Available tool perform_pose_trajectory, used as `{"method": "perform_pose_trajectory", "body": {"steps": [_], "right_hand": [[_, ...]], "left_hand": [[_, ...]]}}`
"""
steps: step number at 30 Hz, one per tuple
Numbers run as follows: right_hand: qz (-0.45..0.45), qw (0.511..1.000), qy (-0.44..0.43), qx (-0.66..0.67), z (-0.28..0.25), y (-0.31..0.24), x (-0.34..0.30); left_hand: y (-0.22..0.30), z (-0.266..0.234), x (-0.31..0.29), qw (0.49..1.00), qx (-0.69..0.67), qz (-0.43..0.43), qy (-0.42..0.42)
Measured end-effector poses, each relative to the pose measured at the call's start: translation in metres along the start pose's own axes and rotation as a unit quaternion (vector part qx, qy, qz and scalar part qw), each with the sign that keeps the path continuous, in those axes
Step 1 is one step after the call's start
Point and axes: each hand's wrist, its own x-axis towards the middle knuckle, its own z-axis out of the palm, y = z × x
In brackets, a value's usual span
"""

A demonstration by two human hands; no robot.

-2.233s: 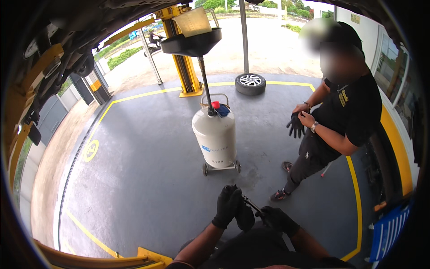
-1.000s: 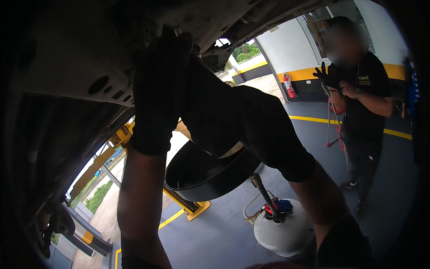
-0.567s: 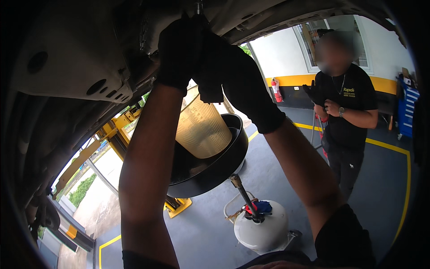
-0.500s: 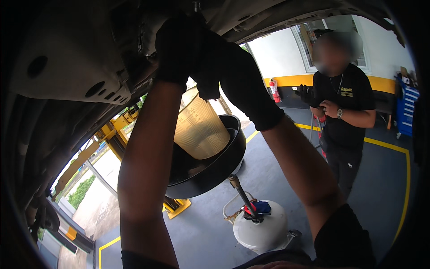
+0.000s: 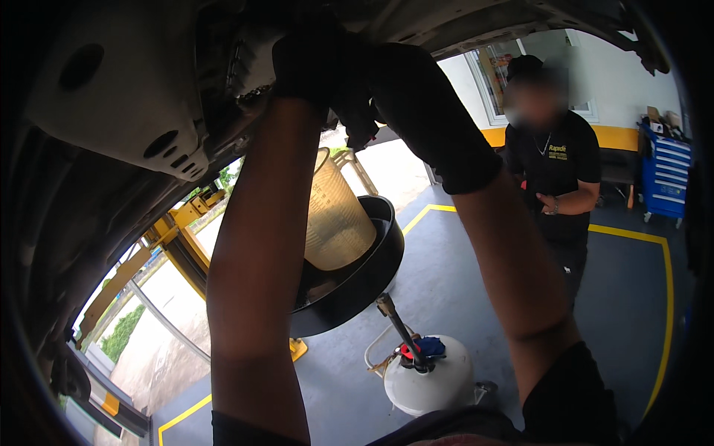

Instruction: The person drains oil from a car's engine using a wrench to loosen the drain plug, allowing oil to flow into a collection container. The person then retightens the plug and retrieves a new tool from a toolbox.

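Observation:
Both my arms reach up to the dark underside of a raised vehicle [image 5: 119, 104]. My left hand [image 5: 309, 70], in a black glove, is lifted close under it and looks closed. My right hand [image 5: 428, 104], also black-gloved, meets it from the right with bent fingers. Shadow and the gloves hide whatever they grip. Below the hands, a translucent yellowish container [image 5: 338, 215] with ribbed sides stands in a wide black drain pan [image 5: 349, 305]. The pan sits above a white round tank [image 5: 428, 383], with a metal pipe [image 5: 398, 320] rising from the tank's top.
A person [image 5: 554, 171] in black stands to the right, hands at waist height. Behind them is a blue tool cabinet [image 5: 664, 175] on wheels. A yellow lift post [image 5: 182, 238] stands at left. Yellow lines [image 5: 669, 297] mark the grey floor [image 5: 476, 260].
My view has shifted, and both hands sit slightly further right in it. A silver metal piece above them is no longer visible. The other person has lowered their hands.

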Motion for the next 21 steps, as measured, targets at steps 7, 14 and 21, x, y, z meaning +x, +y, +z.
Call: {"method": "perform_pose_trajectory", "body": {"steps": [7, 14, 21], "right_hand": [[-0.145, 0.962, -0.016, -0.229, -0.02, 0.005, 0.01], [-0.15, 0.948, -0.002, -0.281, -0.02, -0.004, 0.009], [0.374, 0.826, -0.134, 0.4, -0.035, -0.029, 0.004]], "left_hand": [[0.048, 0.019, 0.006, 0.817, -0.466, -0.34, 0.019], [0.035, 0.015, 0.003, 0.729, -0.587, -0.352, 0.016], [0.025, 0.032, -0.007, 0.493, -0.78, -0.38, 0.069]]}}
